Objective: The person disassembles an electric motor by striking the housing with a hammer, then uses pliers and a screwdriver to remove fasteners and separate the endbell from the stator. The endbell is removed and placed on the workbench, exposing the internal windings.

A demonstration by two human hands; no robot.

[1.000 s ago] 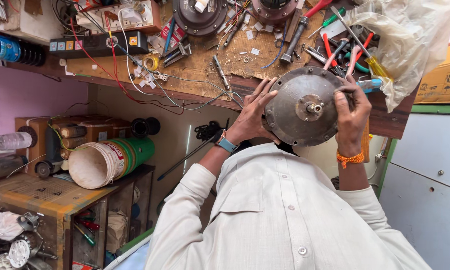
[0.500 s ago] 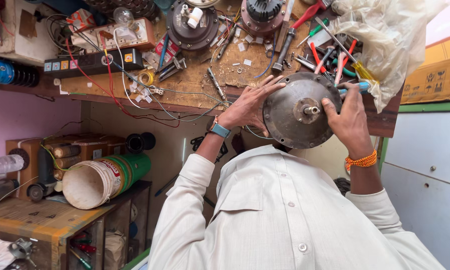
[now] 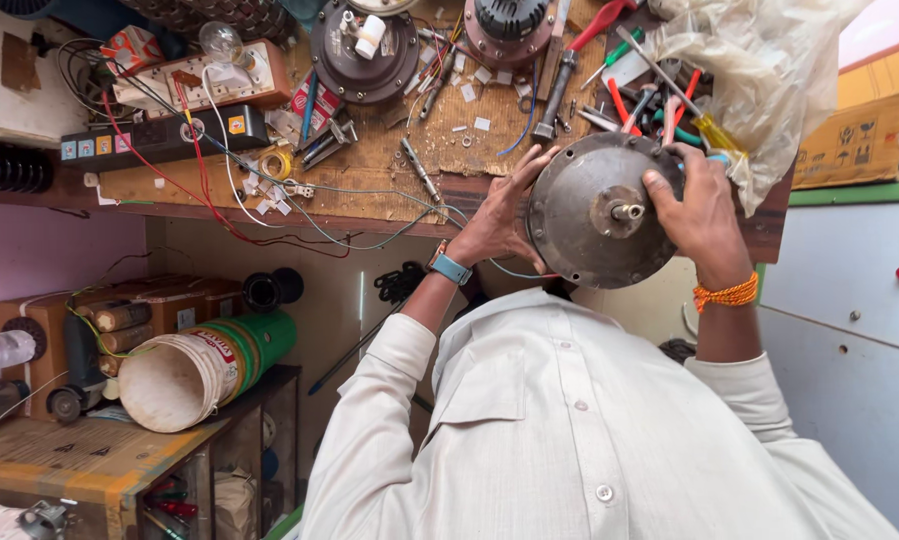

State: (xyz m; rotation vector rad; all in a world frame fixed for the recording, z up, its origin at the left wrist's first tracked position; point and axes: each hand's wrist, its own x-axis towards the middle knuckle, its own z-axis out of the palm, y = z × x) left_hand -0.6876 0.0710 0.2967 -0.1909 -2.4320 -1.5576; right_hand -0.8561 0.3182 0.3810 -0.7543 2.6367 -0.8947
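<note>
A round grey metal motor housing (image 3: 594,225) with a short shaft at its centre is held up in front of my chest, at the edge of the wooden workbench (image 3: 369,165). My left hand (image 3: 497,215), with a blue watch at the wrist, grips its left rim with fingers spread. On the right rim sits my right hand (image 3: 699,215), with an orange thread band at the wrist and its thumb near the shaft. A thin wire runs from the housing toward the bench.
The bench holds two other motor parts (image 3: 364,50) (image 3: 509,22), a black power strip (image 3: 159,140), a bulb (image 3: 219,42), red and green wires, screwdrivers (image 3: 659,100) and a plastic bag (image 3: 769,70). A white and green bucket (image 3: 199,370) lies at the left. A grey cabinet (image 3: 859,350) stands at the right.
Both hands keep hold of the motor housing at about the same spot. The view has tilted, so more of the bench top shows. My left fingers have shifted slightly on the rim.
</note>
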